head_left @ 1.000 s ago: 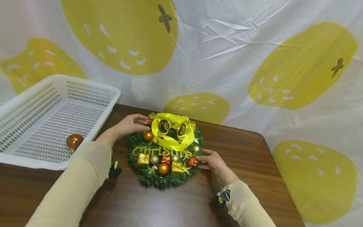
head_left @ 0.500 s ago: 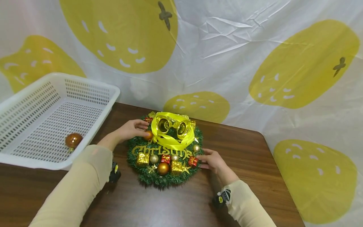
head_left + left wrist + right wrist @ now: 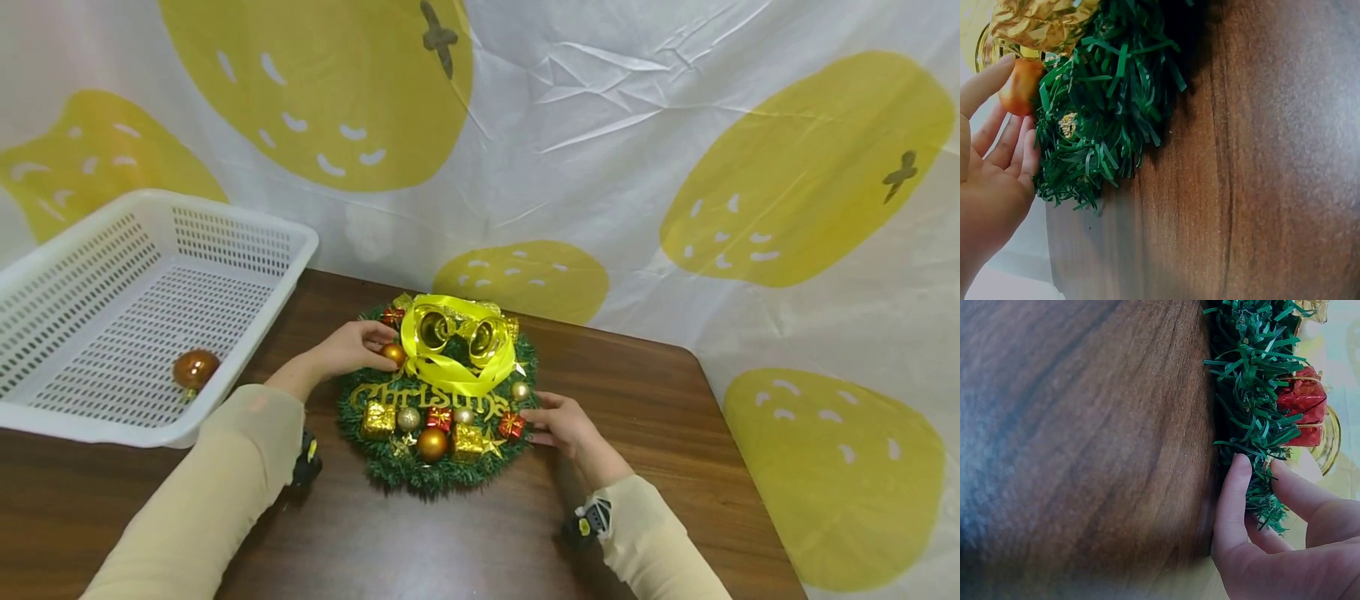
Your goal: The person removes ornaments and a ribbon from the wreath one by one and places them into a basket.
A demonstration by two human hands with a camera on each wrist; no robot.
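Observation:
A green Christmas wreath [image 3: 420, 468] lies flat on the brown table [image 3: 660, 417], dressed with a yellow ribbon and two gold bells [image 3: 457, 337], gold lettering, small gift boxes and baubles. My left hand [image 3: 384, 343] is at its upper left, thumb and fingers closed around an orange bauble [image 3: 393, 354]. In the left wrist view the thumb tip touches that bauble [image 3: 1021, 90] and the fingers [image 3: 1013, 147] lie under it. My right hand [image 3: 534, 423] pinches the wreath's right edge [image 3: 1254, 394] just below a red gift box [image 3: 1302, 406].
A white perforated basket [image 3: 225, 215] stands at the left, holding one orange bauble [image 3: 196, 367]. A white backdrop with yellow shapes [image 3: 600, 125] hangs behind the table. Bare wood lies in front of the wreath and to its right.
My left hand has slid from the wreath's top left down onto the orange bauble and closed on it. The right hand and the wreath have stayed put.

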